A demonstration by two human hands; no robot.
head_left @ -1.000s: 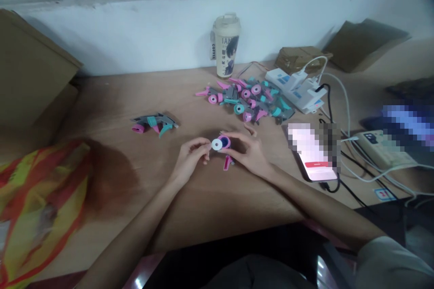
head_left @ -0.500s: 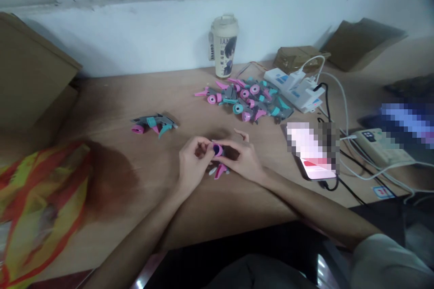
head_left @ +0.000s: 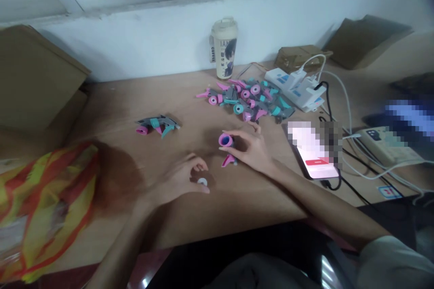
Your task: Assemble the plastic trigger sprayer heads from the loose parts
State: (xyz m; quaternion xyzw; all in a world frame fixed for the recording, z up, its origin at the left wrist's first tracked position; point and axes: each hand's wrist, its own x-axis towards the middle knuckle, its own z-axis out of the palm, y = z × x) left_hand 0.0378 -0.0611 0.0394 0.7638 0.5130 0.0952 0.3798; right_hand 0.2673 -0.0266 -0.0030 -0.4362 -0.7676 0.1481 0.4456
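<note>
My right hand [head_left: 252, 146] grips a trigger spray head [head_left: 225, 140] between thumb and fingers. Its pink screw collar faces me, showing a dark blue inside, and its pink trigger shows below. Lower left, my left hand [head_left: 190, 176] is open over the tabletop, thumb and fingers apart. Between them lies a small white ring [head_left: 202, 182], close by the thumb; whether the thumb touches it I cannot tell. A grey spray head with pink collar and teal parts [head_left: 158, 124] lies apart on the left. Behind my right hand is a pile of pink, teal and grey spray heads [head_left: 247, 99].
Behind the pile stands a coffee tumbler [head_left: 225, 49]. To the right are a power strip [head_left: 294, 88], a lit phone [head_left: 313, 153], cables and a power bank [head_left: 386, 144]. A yellow and red bag [head_left: 50, 207] and a cardboard box [head_left: 40, 86] occupy the left side.
My left hand has let go of the spray head's collar and moved down and left to the white ring. My right hand still holds the spray head, now slightly farther right.
</note>
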